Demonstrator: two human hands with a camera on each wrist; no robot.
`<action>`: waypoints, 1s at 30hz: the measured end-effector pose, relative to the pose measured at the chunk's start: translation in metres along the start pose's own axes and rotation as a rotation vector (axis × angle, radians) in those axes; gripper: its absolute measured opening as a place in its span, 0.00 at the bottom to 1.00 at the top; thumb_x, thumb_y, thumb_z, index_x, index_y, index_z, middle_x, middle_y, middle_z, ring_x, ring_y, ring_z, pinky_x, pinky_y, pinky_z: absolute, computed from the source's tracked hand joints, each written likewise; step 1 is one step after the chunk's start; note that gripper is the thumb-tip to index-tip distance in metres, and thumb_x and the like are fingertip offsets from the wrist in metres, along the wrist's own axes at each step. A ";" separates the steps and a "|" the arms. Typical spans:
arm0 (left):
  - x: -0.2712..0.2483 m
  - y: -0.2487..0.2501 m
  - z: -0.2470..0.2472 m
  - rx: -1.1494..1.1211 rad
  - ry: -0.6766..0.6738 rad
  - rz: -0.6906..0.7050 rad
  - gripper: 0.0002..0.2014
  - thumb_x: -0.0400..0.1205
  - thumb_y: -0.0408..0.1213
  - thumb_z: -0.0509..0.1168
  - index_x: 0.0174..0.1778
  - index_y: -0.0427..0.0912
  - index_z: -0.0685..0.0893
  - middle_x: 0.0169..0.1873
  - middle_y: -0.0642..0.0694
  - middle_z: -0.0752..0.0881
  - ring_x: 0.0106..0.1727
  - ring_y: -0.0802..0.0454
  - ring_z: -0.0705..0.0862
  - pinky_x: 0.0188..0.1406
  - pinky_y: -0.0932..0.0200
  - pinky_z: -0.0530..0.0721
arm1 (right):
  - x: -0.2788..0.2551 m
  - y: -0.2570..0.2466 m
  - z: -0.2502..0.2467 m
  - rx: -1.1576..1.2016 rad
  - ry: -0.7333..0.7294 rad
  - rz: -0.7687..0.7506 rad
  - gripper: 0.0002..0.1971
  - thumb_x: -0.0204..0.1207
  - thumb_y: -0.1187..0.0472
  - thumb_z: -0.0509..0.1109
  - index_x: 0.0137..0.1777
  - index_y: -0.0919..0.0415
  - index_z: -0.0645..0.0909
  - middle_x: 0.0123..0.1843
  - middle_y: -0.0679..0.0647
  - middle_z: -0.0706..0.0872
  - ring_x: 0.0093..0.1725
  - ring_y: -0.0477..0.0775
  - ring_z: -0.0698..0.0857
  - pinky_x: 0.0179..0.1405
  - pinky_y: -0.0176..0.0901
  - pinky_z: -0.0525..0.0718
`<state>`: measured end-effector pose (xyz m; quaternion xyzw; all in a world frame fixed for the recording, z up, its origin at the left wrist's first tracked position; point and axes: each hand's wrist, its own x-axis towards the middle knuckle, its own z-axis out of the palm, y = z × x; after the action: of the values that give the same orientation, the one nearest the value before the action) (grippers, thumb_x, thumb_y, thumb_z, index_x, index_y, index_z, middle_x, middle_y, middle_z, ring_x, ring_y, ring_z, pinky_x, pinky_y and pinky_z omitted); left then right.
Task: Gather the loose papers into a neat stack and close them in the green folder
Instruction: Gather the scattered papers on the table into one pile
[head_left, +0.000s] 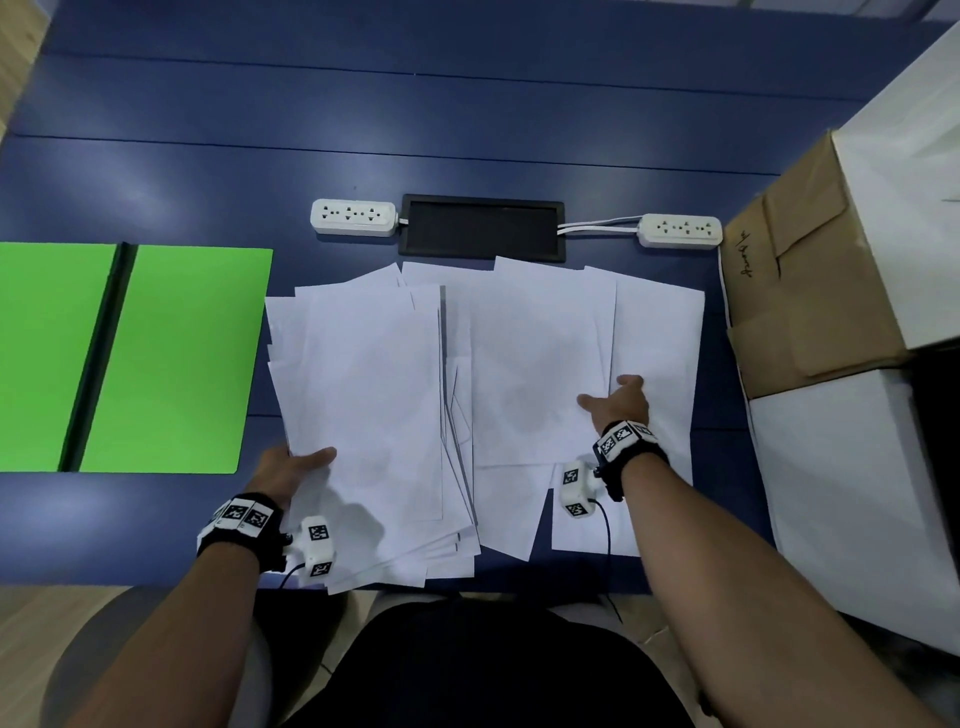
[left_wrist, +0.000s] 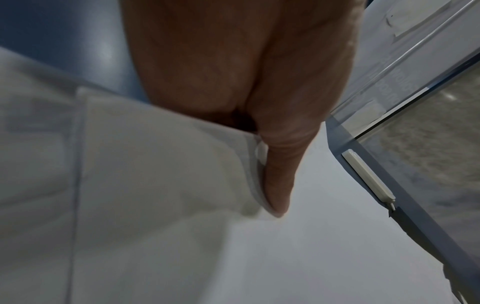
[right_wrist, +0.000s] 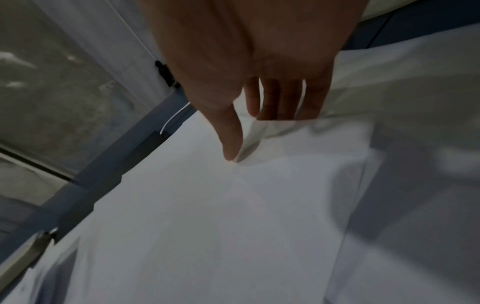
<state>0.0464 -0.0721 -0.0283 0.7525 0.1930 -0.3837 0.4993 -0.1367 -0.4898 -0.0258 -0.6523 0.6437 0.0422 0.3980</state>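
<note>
A green folder (head_left: 176, 358) lies open and flat at the left of the blue table (head_left: 467, 130). White papers are spread across the middle. A fanned pile (head_left: 374, 405) sits on the left and overlapping loose sheets (head_left: 535, 364) on the right. My left hand (head_left: 304, 462) grips the pile's lower left edge, with the thumb (left_wrist: 278, 174) on top and the fingers hidden underneath. My right hand (head_left: 615, 402) pinches the raised right edge of a loose sheet (right_wrist: 233, 205); its thumb (right_wrist: 231, 144) presses on top and its fingers (right_wrist: 280, 102) curl under the edge.
Two white power strips (head_left: 354, 217) (head_left: 680, 230) flank a black cable hatch (head_left: 482, 226) just behind the papers. A brown cardboard box (head_left: 810, 280) and white boxes (head_left: 857, 493) crowd the right side. Some papers overhang the table's front edge.
</note>
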 end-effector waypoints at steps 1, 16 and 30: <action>0.001 -0.001 0.001 -0.006 0.005 0.001 0.16 0.78 0.28 0.76 0.62 0.32 0.87 0.55 0.30 0.91 0.56 0.32 0.89 0.60 0.36 0.86 | -0.002 0.000 -0.001 0.017 -0.029 -0.006 0.35 0.69 0.59 0.82 0.73 0.63 0.71 0.69 0.62 0.81 0.67 0.64 0.83 0.63 0.51 0.80; 0.009 -0.005 0.001 0.028 0.024 0.020 0.11 0.78 0.29 0.77 0.54 0.33 0.87 0.51 0.29 0.91 0.48 0.36 0.89 0.53 0.41 0.87 | 0.001 0.094 -0.061 -0.280 0.187 0.296 0.21 0.77 0.59 0.66 0.68 0.68 0.77 0.77 0.65 0.63 0.72 0.72 0.70 0.67 0.66 0.77; 0.012 -0.008 0.001 0.036 0.047 0.027 0.13 0.76 0.28 0.78 0.55 0.34 0.87 0.53 0.28 0.90 0.50 0.34 0.89 0.59 0.33 0.86 | -0.020 0.093 -0.051 -0.123 0.290 0.120 0.24 0.73 0.69 0.71 0.68 0.62 0.70 0.61 0.67 0.86 0.58 0.72 0.86 0.66 0.63 0.80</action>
<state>0.0478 -0.0709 -0.0430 0.7727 0.1876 -0.3623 0.4863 -0.2447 -0.4892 -0.0233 -0.6351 0.7283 0.0105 0.2573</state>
